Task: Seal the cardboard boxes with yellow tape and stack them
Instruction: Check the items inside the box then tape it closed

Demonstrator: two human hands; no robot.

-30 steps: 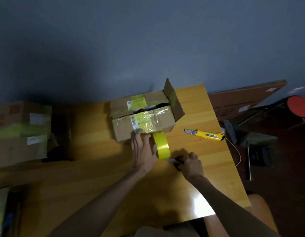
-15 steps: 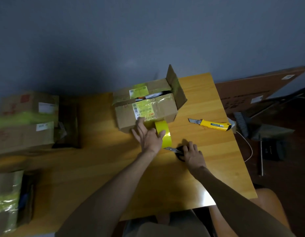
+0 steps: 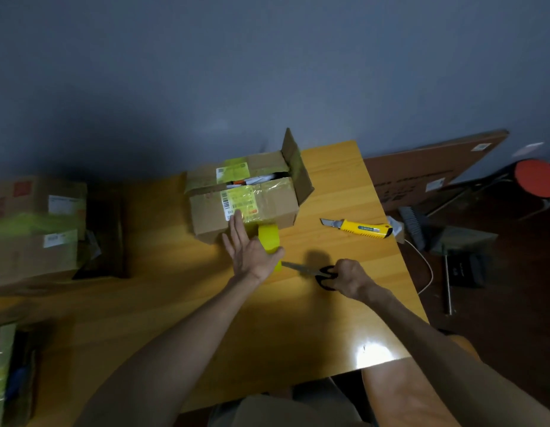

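Note:
A cardboard box (image 3: 267, 208) sits on the wooden table (image 3: 181, 303), its right flap standing up and its top flaps slightly apart. A strip of yellow tape (image 3: 269, 241) runs from the box's front face down toward the table. My left hand (image 3: 249, 251) lies flat with straight fingers against the box front and the tape, thumb on the tape's lower end. My right hand (image 3: 349, 277) grips black-handled scissors (image 3: 313, 271), their blades pointing left at the tape's lower end.
A yellow utility knife (image 3: 358, 228) lies right of the box. Taped cardboard boxes (image 3: 36, 229) stand stacked at the left, and another package (image 3: 2, 374) lies at the lower left. A flat carton (image 3: 431, 171), a brush and a red stool stand off the table's right edge.
My right hand has drawn back to the right with the scissors, away from the tape. My left hand stays pressed on the box front and tape.

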